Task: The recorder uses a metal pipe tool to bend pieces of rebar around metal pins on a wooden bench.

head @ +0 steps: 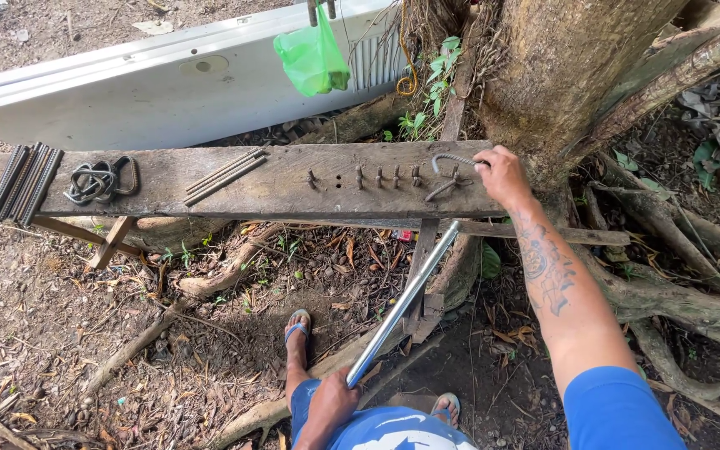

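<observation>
Head view, looking down: one weathered grey wooden plank (210, 183) set as a bench across the scene, its right end against a thick brown tree trunk (568, 67); roots spread over the leaf-littered dirt at right.

Right hand (502, 173) at the plank's right end; fingers curled shut on one end of a bent ribbed steel rod (450, 173); the rod loops in a hook shape and lies on the plank among the upright metal pegs (377, 176); about six pegs in one row, exact count uncertain as the rod covers the last.

Left hand (331, 404) low in frame, near the knee; fingers wrapped tight around the lower end of one long shiny steel pipe (406, 298); the pipe slants up and right, its top end reaching the plank's near edge just below the bent rod; whether it touches the rod cannot be told.

On the plank, left to right: one bundle of straight ribbed steel bars (20, 183) at the far left, roughly six, overhanging the near edge; one heap of finished bent steel loops (100, 181) just beside it, count unclear; three or so straight bars (227, 175) lying at a slant near the middle.

Behind the plank: one long white panel (143, 83) on its edge; one green plastic bag (313, 60) hanging above it.

Below: two feet in blue flip-flops (297, 327) on the dirt.
</observation>
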